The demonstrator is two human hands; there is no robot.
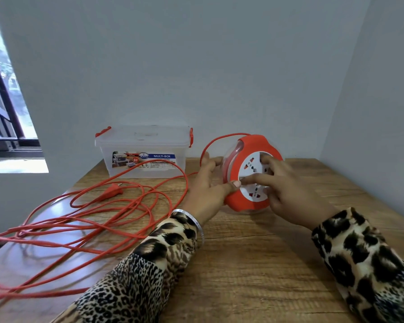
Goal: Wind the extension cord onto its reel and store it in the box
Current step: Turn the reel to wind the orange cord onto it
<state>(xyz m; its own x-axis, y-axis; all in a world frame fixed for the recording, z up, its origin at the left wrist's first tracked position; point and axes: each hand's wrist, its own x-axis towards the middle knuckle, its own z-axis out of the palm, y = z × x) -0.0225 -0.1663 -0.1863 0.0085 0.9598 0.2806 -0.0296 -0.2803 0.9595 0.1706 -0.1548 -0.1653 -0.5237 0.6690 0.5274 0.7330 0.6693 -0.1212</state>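
Extension cord (107, 213): orange, lying in loose overlapping loops across the left half of the desk (254, 264), trailing off the left edge; plug (111, 191) resting among the loops in front of the box; one strand arching up over the left hand into the reel.

Reel (250, 173): orange housing with white socket face, clear flanges, tilted on edge near the desk's middle, face turned toward the camera. Apparently only little cord wound on so far.

Left hand (208, 190): cupped against the reel's left side, thumb pressed on the orange rim, fingers spread behind the flange, steadying it. Right hand (287, 190): laid on the socket face, fingers bent and spread over the white disc, apparently gripping it to turn; exact hold on any winding knob not discernible.

Box (142, 152): clear plastic with orange latches, lid on, standing at the back of the desk, left of the reel and apart from it.

Step in hand, judged: winding. Best done with the housing held firm, the face turned steadily, the incoming strand guided evenly into the groove, tangled loops freed before reaching the reel, plug kept from snagging.

Around: leopard-print sleeves, a metal bangle (196, 222) at the left wrist, grey walls, a window (5, 101) at left.
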